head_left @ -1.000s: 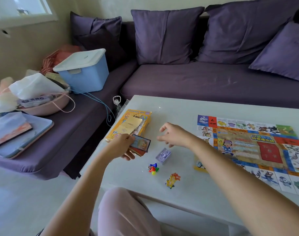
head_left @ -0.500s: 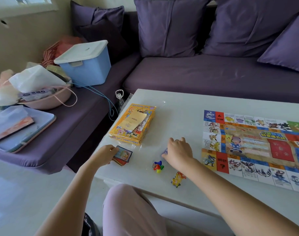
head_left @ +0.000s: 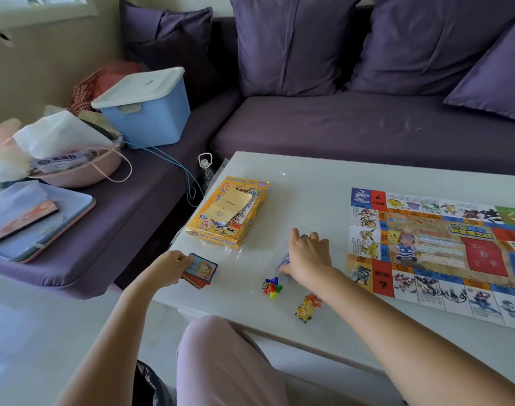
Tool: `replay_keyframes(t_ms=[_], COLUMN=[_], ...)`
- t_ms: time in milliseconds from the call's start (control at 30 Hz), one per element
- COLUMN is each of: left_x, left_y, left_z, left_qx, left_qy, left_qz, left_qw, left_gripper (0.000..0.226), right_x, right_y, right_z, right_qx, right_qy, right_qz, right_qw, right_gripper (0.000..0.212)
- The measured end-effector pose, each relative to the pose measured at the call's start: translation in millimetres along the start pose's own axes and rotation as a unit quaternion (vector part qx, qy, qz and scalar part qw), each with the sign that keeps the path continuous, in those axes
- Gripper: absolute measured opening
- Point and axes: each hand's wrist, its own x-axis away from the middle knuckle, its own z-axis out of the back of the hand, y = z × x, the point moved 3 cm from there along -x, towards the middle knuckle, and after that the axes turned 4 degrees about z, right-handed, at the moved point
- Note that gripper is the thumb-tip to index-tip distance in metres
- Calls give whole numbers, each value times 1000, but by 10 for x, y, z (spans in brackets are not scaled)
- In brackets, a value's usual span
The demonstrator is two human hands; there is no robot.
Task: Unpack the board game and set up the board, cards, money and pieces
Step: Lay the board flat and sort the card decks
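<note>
The colourful game board (head_left: 443,247) lies unfolded on the right of the white table (head_left: 309,183). A yellow game box (head_left: 229,212) with a folded paper sheet on top sits at the table's left. My left hand (head_left: 168,266) holds a stack of cards (head_left: 202,269) down at the table's left edge. My right hand (head_left: 307,257) covers and grips a small purple packet of money (head_left: 284,260), mostly hidden under it. Small coloured pawns with a die (head_left: 271,287) and orange numbered tokens (head_left: 307,307) lie near the front edge.
A purple sofa (head_left: 352,127) with cushions wraps behind and to the left of the table. On its left part stand a blue lidded bin (head_left: 145,108), a pink basin with bags (head_left: 74,168) and a tray (head_left: 39,221). Clear plastic wrap lies by the box.
My left hand lowered the card stack from above the table to its left edge. My right hand came down from the air onto the purple money packet.
</note>
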Motion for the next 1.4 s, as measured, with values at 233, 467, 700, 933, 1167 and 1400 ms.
replay_keyframes(t_ms=[233,467,700,933,1167,1400], left_x=[18,331,580,540,511,601], left_y=[-56,413,1071,1100,1082,1293], left_z=[15,44,-497,-739,-685,-526], left_qx=[-157,-26,29,-18,20,221], left_qy=[71,178,16,-4,-12,-65], left_qz=[32,-103,-238,-221,-205,-163], left_qw=[984,978,971,975,978,959], left_gripper=[40,32,18,29,27,33], right_x=[-9,-38,-50,-36,-39,-52], right_y=[-36,52,81,113,170,304], right_z=[-2,-52,-76,-41,21,416], right_qx=[17,-73,-115,-100,-290,-553], right_qy=[-1,-56,-62,-75,-126,-50], right_qz=[13,-33,-64,-26,-36,-31], right_qw=[1000,995,989,992,948,831], right_gripper=[53,64,63,23,29,12])
